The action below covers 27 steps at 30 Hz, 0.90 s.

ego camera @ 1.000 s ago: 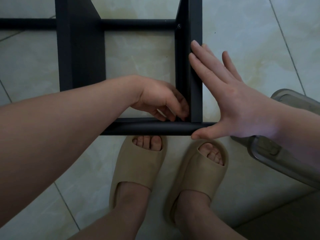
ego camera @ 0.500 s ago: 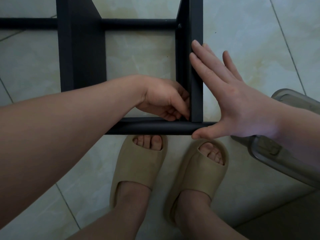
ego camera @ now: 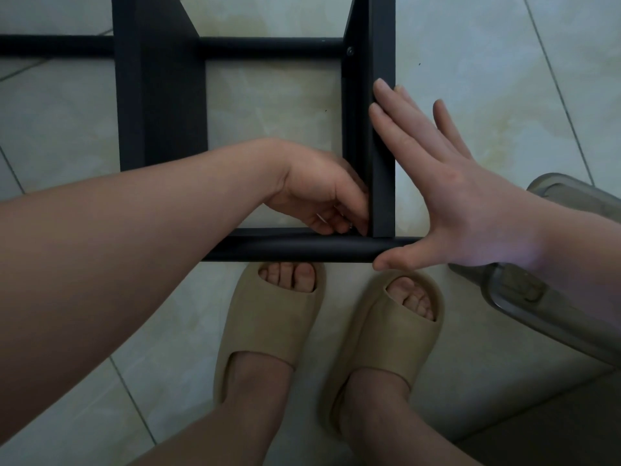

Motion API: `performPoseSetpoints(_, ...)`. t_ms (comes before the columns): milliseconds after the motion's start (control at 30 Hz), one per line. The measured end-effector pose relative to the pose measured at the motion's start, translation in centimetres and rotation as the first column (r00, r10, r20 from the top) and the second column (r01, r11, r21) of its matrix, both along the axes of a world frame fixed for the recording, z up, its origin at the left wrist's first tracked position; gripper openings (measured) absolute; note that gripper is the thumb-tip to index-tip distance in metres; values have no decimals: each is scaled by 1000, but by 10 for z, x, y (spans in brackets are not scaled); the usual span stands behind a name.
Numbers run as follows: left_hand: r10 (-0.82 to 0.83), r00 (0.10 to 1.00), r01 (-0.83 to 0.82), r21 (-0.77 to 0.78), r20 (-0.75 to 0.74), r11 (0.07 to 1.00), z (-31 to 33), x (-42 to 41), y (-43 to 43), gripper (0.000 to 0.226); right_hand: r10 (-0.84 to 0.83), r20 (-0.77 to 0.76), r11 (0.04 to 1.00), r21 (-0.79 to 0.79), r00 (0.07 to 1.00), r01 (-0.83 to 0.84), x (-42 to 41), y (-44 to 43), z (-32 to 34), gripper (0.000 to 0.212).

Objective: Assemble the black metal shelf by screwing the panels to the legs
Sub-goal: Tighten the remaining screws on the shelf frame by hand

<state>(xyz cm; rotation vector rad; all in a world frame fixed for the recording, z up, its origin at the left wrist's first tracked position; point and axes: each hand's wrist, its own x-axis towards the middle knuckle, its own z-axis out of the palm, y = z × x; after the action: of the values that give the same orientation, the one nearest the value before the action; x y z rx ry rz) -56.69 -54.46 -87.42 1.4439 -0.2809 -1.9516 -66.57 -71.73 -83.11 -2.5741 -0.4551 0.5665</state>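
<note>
View from above of a part-built black metal shelf (ego camera: 151, 136) lying on a pale tiled floor (ego camera: 470, 45), in the upper half of the frame, with a person standing over it.

At upper left, a wide black left panel (ego camera: 158, 79) runs down the frame. A round far leg (ego camera: 268, 48) crosses behind it along the top. A bare forearm enters from the left edge and reaches across the centre.

In the middle, a round near leg (ego camera: 295, 248) lies across the frame, just above the person's toes. The left hand (ego camera: 322, 193) sits inside the open square of the frame, at the lower right inner corner where the near leg meets the right panel (ego camera: 383, 129). Its fingers are curled with the tips bunched against that corner. A tiny pale glint shows at the tips, too small to tell whether they pinch anything.

A small screw head (ego camera: 349, 51) shows at the top of the right panel, where it joins the far leg.

Right of centre, the right hand (ego camera: 470, 203) is spread wide and flat. Its straight fingers (ego camera: 396, 129) press the outer face of the right panel, and the thumb lies against the end of the near leg.

Lower centre, two feet wear beige open-toe slippers (ego camera: 268, 317). At the right edge a grey translucent container (ego camera: 554, 297) rests on the floor, partly hidden by the right wrist.
</note>
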Motion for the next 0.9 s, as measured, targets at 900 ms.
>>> performPoseSetpoints(900,84,563,-273,90,822,958,100,-14,6,12,-316,-147,925,-267,937,270,-65,-38,69,84)
